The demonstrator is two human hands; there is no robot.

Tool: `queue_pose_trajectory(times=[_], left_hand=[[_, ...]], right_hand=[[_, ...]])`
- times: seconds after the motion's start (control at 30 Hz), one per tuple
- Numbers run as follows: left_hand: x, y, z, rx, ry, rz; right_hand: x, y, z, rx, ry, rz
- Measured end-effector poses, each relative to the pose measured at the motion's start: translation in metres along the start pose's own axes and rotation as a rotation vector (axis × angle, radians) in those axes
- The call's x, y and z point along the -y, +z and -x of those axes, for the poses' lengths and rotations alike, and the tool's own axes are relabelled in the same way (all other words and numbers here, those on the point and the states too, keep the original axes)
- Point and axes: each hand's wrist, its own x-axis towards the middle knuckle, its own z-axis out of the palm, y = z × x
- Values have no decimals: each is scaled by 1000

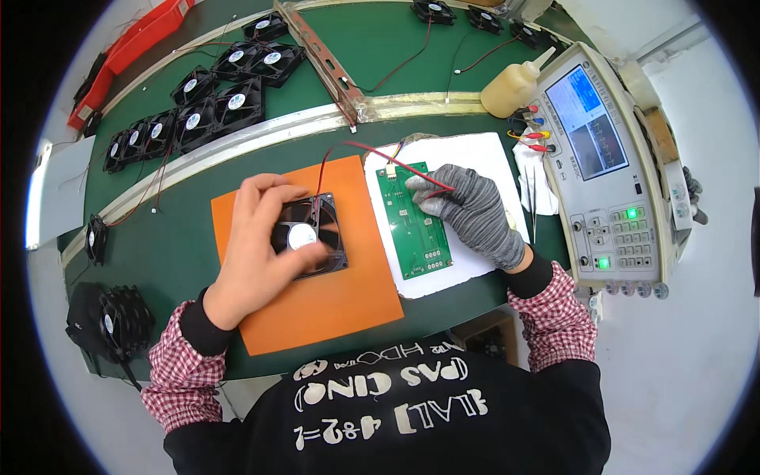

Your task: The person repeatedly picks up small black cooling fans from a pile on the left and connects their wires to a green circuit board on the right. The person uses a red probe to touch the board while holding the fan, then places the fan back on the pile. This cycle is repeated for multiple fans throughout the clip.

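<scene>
A black square cooling fan (334,229) with a round white label lies on an orange mat (332,313). My bare left hand (265,237) grips it from the left, fingers at the top edge and thumb across its front; the thumb is slightly blurred. From the fan, a red and black wire pair (372,149) arches over to the right. Its far end is in my right hand (467,207), which wears a grey knit glove and is closed in a pinch. Below those fingers is a green circuit board (408,229) with a white connector, lying on a white pad (475,277).
A test instrument (613,174) with a lit screen stands at right, beside tweezers (533,194) and a squeeze bottle (511,89). More fans (194,119) sit at far left, past a pale strip. A metal rail (321,63) crosses the back; a red bin (146,36) stands far left.
</scene>
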Motion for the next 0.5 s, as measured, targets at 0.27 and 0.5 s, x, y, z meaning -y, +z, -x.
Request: queue_pose_trajectory(times=[0.27, 0.5], left_hand=[[-14, 2, 5, 65, 150, -296], [-60, -38, 29, -285, 813, -430]], right_hand=[[-9, 1, -2, 3, -292, 344], [-13, -9, 6, -19, -152, 264]])
